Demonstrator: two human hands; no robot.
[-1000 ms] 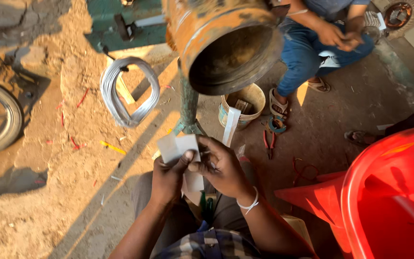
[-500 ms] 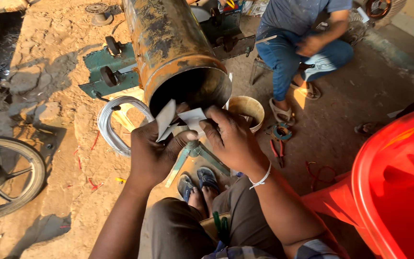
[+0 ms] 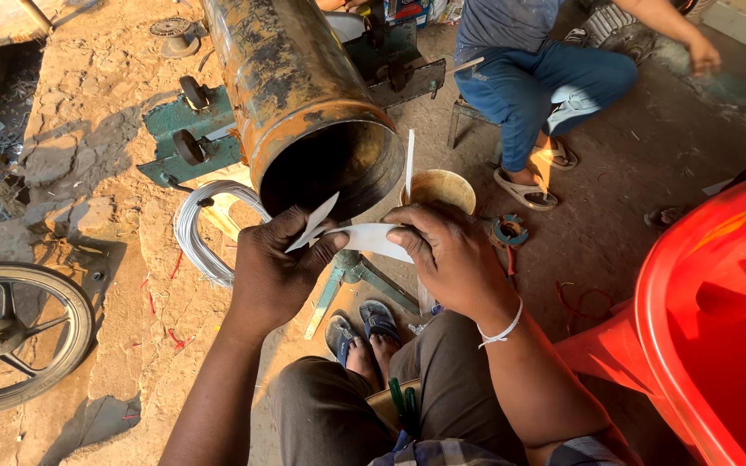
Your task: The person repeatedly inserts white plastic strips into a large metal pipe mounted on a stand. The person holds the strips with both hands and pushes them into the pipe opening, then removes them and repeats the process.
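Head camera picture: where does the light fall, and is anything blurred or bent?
Head view: low warm sun rakes in, casting long shadows on the dirt ground; the white paper strip between the left hand and right hand glows bright; the red plastic chair shines; the frame is sharp, with the wide lens bowing the rusty cylinder.

Occlusions, head view. White paper strips: their held portions are hidden under the fingers of left hand and right hand. Rusty cylinder: far end cut off by top edge; interior in shadow, contents cannot be told. Wire coil: right part hidden behind left hand and cylinder. Wheel cut by left edge; red tub by right and bottom edges. Seated person: upper body out of frame.
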